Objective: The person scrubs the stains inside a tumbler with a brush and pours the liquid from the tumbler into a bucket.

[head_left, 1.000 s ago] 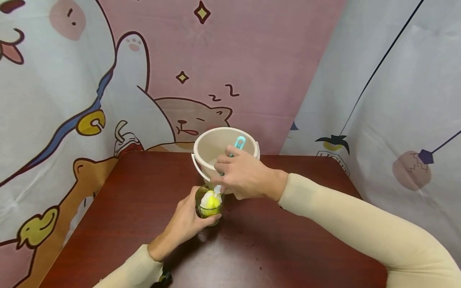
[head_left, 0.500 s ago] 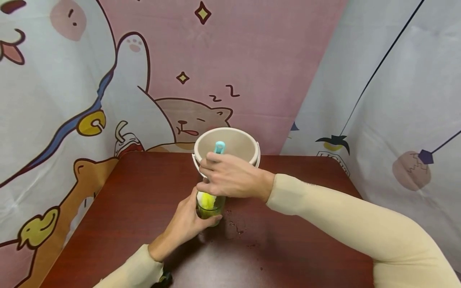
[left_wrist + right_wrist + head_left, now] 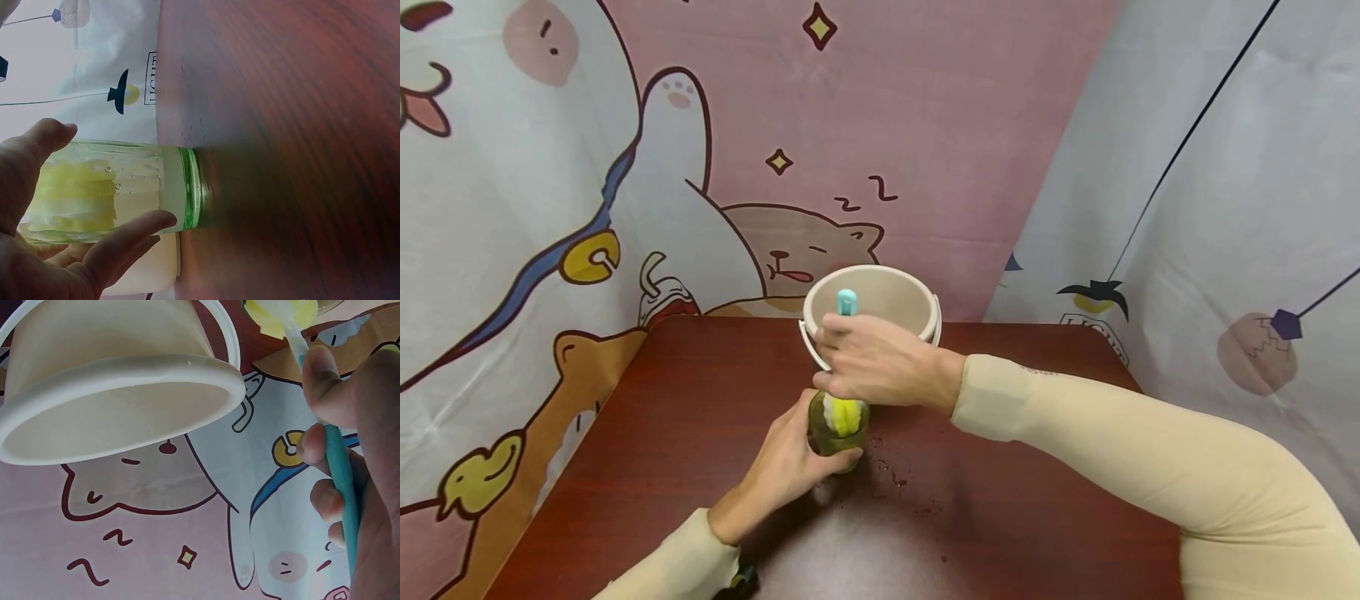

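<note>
My left hand (image 3: 793,458) is wrapped around a green-tinted drinking glass (image 3: 172,187), thumb on the near side and fingers behind it. In the left wrist view the base of the glass is right at the tabletop, and water drops dot its wall. Over its mouth, my right hand (image 3: 880,358) grips the teal handle (image 3: 340,469) of a sponge bottle brush, which stands nearly upright. The brush's yellow and white sponge head (image 3: 846,415) is down inside the glass. The right hand hides the lower part of the handle in the head view.
Just behind the glass stands a cream bucket (image 3: 891,292) with its handle lowered. Small water drops (image 3: 895,477) lie on the dark red wooden table (image 3: 1037,475). Cartoon-printed cloth (image 3: 970,150) hangs along the table's back and sides.
My right hand has shifted left, and the brush handle has gone from leaning right to nearly upright. The sponge has turned in the glass. The left hand and glass stay nearly in place.
</note>
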Tool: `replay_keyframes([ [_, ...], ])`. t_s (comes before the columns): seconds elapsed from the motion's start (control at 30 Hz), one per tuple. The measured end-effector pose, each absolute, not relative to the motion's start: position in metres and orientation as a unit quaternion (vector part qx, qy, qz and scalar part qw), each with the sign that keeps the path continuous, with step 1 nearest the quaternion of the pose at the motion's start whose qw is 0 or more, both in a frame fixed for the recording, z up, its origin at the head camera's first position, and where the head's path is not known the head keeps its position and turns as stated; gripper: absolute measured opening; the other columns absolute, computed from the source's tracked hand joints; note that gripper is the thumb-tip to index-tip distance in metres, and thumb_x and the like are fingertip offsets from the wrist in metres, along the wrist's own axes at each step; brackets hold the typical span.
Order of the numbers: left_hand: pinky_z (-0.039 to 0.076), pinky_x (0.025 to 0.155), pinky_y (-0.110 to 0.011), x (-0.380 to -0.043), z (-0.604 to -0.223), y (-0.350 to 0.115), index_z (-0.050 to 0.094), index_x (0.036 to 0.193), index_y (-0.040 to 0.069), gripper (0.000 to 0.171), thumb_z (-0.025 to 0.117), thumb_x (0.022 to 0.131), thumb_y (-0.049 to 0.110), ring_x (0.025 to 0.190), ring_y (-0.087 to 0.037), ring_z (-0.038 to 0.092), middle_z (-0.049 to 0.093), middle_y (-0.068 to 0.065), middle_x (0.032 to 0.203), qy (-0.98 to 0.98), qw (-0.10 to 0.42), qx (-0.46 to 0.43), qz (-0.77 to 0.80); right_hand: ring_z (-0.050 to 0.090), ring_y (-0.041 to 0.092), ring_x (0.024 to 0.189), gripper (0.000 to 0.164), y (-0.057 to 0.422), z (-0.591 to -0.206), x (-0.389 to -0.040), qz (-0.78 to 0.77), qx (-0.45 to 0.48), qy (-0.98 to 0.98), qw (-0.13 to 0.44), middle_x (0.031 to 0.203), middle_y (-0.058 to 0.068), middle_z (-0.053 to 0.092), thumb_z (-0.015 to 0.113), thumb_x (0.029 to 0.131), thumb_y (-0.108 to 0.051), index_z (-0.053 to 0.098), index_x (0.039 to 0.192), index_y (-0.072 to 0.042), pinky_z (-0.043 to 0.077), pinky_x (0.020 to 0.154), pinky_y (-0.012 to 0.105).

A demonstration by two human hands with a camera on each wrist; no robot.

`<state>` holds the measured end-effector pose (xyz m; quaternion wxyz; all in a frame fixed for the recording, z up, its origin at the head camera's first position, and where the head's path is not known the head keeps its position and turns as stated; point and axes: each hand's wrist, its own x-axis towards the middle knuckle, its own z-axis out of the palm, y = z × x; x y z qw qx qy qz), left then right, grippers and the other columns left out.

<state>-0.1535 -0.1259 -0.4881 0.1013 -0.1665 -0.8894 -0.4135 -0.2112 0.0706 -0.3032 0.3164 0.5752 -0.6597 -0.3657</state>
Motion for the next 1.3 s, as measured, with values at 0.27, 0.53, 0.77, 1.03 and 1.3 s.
replay_keyframes([
  [0.27, 0.068, 0.089, -0.035, -0.152, -0.488, -0.127, 0.062, 0.142, 0.018, 0.077, 0.107, 0.083, 0.039, 0.107, -0.017, 0.080, 0.081, -0.001, 0.120, -0.889, 0.107, -0.168, -0.413, 0.073, 0.016, 0.100, 0.004, 0.072, -0.300, -0.210, -0.348, 0.581, -0.676, 0.291, 0.100, -0.009, 0.084, 0.074, 0.106, -0.039, 0.078, 0.104, -0.038, 0.038, 0.106, 0.036],
  [0.53, 0.067, 0.086, -0.032, -0.151, -0.488, -0.126, 0.062, 0.141, 0.020, 0.076, 0.108, 0.082, 0.038, 0.105, -0.015, 0.079, 0.081, 0.001, 0.119, -0.890, 0.100, -0.160, -0.414, 0.069, 0.016, 0.098, 0.011, 0.081, -0.299, -0.207, -0.343, 0.585, -0.676, 0.287, 0.095, -0.010, 0.083, 0.084, 0.099, -0.037, 0.075, 0.106, -0.037, 0.038, 0.105, 0.036],
  [0.77, 0.065, 0.088, -0.032, -0.152, -0.486, -0.126, 0.061, 0.142, 0.020, 0.078, 0.108, 0.082, 0.039, 0.105, -0.015, 0.078, 0.081, 0.003, 0.120, -0.896, 0.087, -0.149, -0.409, 0.067, 0.018, 0.100, 0.023, 0.086, -0.298, -0.202, -0.342, 0.583, -0.678, 0.288, 0.093, -0.009, 0.081, 0.089, 0.092, -0.040, 0.074, 0.108, -0.036, 0.038, 0.105, 0.036],
  [1.03, 0.064, 0.086, -0.032, -0.153, -0.486, -0.125, 0.061, 0.140, 0.021, 0.078, 0.108, 0.081, 0.041, 0.101, -0.014, 0.076, 0.080, 0.003, 0.117, -0.896, 0.097, -0.156, -0.404, 0.072, 0.020, 0.107, 0.043, 0.093, -0.299, -0.199, -0.303, 0.592, -0.704, 0.248, 0.101, -0.006, 0.081, 0.097, 0.081, -0.043, 0.072, 0.115, -0.033, 0.042, 0.105, 0.039],
  [1.3, 0.064, 0.088, -0.032, -0.152, -0.487, -0.124, 0.061, 0.140, 0.019, 0.077, 0.107, 0.081, 0.039, 0.101, -0.013, 0.076, 0.079, 0.004, 0.117, -0.895, 0.098, -0.158, -0.405, 0.070, 0.017, 0.108, 0.048, 0.102, -0.310, -0.200, -0.217, 0.596, -0.729, 0.256, 0.098, -0.006, 0.076, 0.096, 0.082, -0.034, 0.071, 0.122, -0.039, 0.044, 0.101, 0.038],
])
